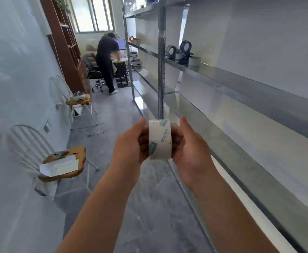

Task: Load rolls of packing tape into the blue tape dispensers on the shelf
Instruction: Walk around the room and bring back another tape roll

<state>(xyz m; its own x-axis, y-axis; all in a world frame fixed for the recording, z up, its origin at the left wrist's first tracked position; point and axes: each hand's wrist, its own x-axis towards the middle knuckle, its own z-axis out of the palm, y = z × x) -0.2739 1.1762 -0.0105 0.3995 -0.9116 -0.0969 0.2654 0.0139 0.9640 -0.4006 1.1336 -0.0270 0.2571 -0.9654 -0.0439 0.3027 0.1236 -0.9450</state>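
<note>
A long metal shelf unit [222,83] runs down the right side of the room from near to far. On its middle level, far off to the right, stand the blue tape dispensers [185,52], with a few more rolls [194,60] beside them; how many dispensers there are, or whether any is already loaded, is too small to tell. The step in hand looks like readying a fresh roll well short of those dispensers. The next move, as I judge it, calls for carrying the roll along the shelf to a dispenser and finding the loose tape end so the roll goes on facing the right way.

The left hand [129,145] and right hand [188,143] clasp the roll of packing tape [160,139] between them, near and low in the middle, fingers curled on its two sides, thumbs up at its top edge. The roll is clear-whitish, stands on edge with its outer band facing the camera, and carries green-blue marks and faint lettering.
</note>
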